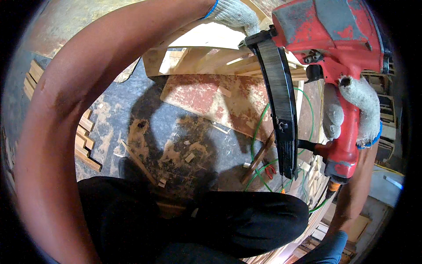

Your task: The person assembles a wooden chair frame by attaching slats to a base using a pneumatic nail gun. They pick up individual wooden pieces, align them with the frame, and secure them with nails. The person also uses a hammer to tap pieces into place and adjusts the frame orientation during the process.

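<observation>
At three o'clock, gloved right hand (354, 112) clamped around red nail gun (327, 48) handle. At twelve o'clock, gloved left hand (233, 14) rests on wooden frame (206, 59); grip indeterminate.

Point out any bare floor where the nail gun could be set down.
Barest patch: dark floor between the stacked wood strips and the red-stained board. Crowded: sawdust and offcuts mid-floor, green hose coiled under the nail gun, slats beside the left hand.
</observation>
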Tool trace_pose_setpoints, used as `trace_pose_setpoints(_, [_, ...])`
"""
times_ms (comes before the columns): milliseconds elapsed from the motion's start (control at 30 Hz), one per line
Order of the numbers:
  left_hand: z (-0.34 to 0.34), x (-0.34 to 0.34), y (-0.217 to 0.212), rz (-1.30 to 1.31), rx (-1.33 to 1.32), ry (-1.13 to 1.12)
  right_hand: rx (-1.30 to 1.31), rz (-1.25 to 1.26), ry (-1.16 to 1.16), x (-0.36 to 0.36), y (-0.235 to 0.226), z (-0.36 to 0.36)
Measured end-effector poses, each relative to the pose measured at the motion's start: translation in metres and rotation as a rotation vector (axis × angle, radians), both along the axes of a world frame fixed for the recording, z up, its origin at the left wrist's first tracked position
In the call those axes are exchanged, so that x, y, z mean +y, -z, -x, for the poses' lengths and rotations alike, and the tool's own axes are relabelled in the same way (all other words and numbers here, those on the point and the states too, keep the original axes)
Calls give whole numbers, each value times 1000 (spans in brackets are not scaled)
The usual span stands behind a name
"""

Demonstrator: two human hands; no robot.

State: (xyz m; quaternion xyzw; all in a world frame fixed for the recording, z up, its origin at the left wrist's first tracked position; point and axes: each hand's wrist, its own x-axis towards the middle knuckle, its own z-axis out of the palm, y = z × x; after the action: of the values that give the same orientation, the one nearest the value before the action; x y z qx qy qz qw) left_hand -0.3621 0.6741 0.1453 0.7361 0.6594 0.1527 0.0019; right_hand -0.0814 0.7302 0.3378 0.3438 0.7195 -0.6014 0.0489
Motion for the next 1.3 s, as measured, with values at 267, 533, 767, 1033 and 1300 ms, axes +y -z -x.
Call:
trace_pose_setpoints(267, [9, 9, 6, 121, -229, 237, 46, -187, 80, -24, -2, 5])
trace_pose_setpoints(533, [16, 0, 13, 201, -342, 223, -71, -149, -135, -1, 2, 8])
trace_pose_setpoints(767, [35, 7, 61, 257, -510, 158, -15, -181, -178, 5, 14, -10])
trace_pose_setpoints(1033, [-17, 11, -15, 543, -896, -133, 1, -260, 223, -10, 8, -106])
trace_pose_setpoints(1300, [-29, 0, -53, 298, -456, -130, 108, -89, 85, -4, 108, -151])
